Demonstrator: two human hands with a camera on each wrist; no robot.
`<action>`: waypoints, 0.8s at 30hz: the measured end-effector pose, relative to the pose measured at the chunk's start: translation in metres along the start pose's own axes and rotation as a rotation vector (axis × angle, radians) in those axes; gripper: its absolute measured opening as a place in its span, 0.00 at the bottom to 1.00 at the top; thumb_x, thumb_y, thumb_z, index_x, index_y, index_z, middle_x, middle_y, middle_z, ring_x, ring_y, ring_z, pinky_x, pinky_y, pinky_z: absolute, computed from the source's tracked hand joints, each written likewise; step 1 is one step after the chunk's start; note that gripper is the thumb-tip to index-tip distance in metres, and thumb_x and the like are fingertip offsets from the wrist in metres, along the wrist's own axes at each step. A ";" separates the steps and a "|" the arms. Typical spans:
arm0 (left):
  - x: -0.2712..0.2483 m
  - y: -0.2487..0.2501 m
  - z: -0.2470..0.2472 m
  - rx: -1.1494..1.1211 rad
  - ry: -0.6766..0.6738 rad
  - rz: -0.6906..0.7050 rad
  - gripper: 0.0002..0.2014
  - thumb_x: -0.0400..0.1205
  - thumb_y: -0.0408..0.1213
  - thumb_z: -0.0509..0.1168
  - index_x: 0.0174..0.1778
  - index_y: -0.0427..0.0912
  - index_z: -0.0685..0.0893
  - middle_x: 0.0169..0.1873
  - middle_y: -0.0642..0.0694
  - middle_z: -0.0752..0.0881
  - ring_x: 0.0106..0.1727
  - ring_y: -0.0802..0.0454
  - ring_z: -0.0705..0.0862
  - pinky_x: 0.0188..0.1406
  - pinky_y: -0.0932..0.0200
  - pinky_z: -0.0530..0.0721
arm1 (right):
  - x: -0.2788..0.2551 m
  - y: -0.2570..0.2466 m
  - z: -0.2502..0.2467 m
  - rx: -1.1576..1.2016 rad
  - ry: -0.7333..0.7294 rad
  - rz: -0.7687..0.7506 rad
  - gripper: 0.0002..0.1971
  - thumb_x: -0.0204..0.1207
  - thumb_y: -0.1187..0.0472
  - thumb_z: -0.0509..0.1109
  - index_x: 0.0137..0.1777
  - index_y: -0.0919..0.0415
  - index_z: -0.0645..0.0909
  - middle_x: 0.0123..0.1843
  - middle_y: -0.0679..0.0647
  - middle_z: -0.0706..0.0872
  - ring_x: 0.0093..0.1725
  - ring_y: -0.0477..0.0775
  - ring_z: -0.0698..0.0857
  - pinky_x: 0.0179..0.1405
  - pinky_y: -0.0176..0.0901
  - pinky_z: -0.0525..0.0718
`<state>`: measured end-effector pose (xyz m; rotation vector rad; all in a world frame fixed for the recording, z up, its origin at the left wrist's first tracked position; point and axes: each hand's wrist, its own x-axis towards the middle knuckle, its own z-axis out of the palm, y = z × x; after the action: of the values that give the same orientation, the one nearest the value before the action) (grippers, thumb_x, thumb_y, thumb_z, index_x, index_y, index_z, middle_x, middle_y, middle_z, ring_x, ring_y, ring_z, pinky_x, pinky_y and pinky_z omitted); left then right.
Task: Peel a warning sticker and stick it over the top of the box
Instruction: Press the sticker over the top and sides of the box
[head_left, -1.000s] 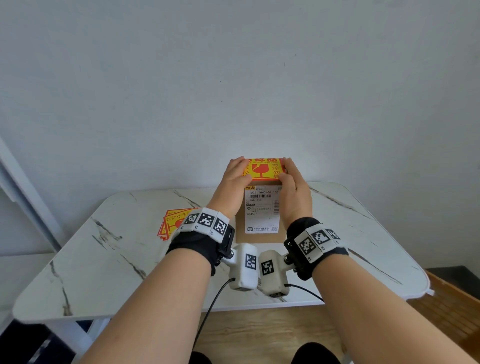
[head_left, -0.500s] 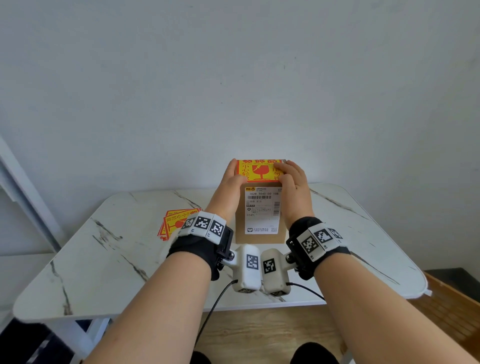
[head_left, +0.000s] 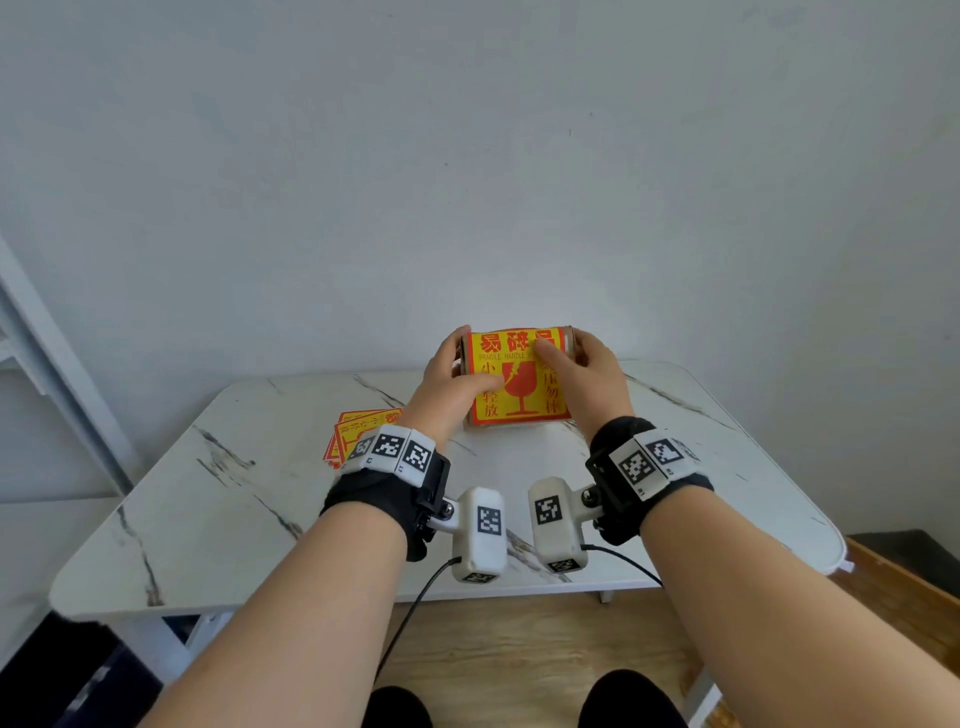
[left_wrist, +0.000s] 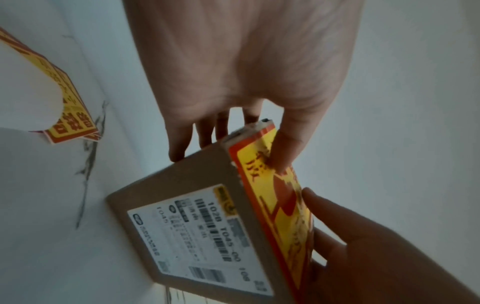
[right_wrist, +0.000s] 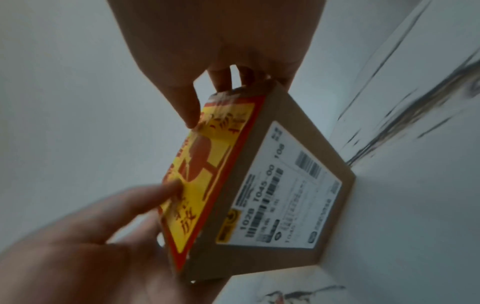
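Observation:
A small brown cardboard box is held tipped toward me above the far middle of the table. Its stickered face looks at the head camera. The yellow and red warning sticker covers that face. My left hand grips the box's left side, with its thumb lying across the sticker. My right hand grips the right side, thumb on the sticker's upper right. In the left wrist view, the sticker sits beside the white shipping label. The right wrist view shows the box and sticker.
A stack of spare warning stickers lies on the white marble table, left of the box. The wall stands close behind the table. A white frame rises at the left. Wooden floor shows below the table's front edge.
The box has tipped toward me: the sticker face now fills the view and the shipping label has turned down out of the head view. Both thumbs have slid onto the sticker.

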<state>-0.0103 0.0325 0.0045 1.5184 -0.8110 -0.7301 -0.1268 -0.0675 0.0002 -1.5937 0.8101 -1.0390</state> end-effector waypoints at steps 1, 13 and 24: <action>0.000 -0.001 0.002 0.001 0.010 -0.005 0.31 0.74 0.50 0.69 0.73 0.68 0.67 0.71 0.49 0.77 0.68 0.46 0.82 0.67 0.44 0.83 | -0.001 0.003 0.001 -0.004 -0.017 0.026 0.08 0.79 0.50 0.70 0.48 0.53 0.82 0.46 0.52 0.90 0.43 0.50 0.90 0.44 0.43 0.89; 0.012 -0.012 0.013 -0.232 0.016 -0.092 0.13 0.87 0.49 0.52 0.65 0.54 0.74 0.55 0.35 0.85 0.55 0.39 0.87 0.63 0.36 0.83 | 0.005 0.005 0.010 -0.033 -0.011 0.219 0.32 0.64 0.40 0.80 0.61 0.57 0.75 0.51 0.52 0.89 0.47 0.52 0.91 0.47 0.48 0.90; 0.014 -0.020 0.003 -0.084 -0.050 -0.073 0.14 0.88 0.45 0.50 0.68 0.52 0.73 0.46 0.45 0.84 0.49 0.49 0.84 0.51 0.49 0.81 | 0.012 0.008 0.009 -0.072 -0.091 0.286 0.20 0.74 0.49 0.67 0.63 0.56 0.72 0.51 0.55 0.86 0.52 0.59 0.87 0.55 0.57 0.87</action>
<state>-0.0034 0.0200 -0.0161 1.4652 -0.7557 -0.8486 -0.1135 -0.0765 -0.0054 -1.5196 0.9885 -0.7348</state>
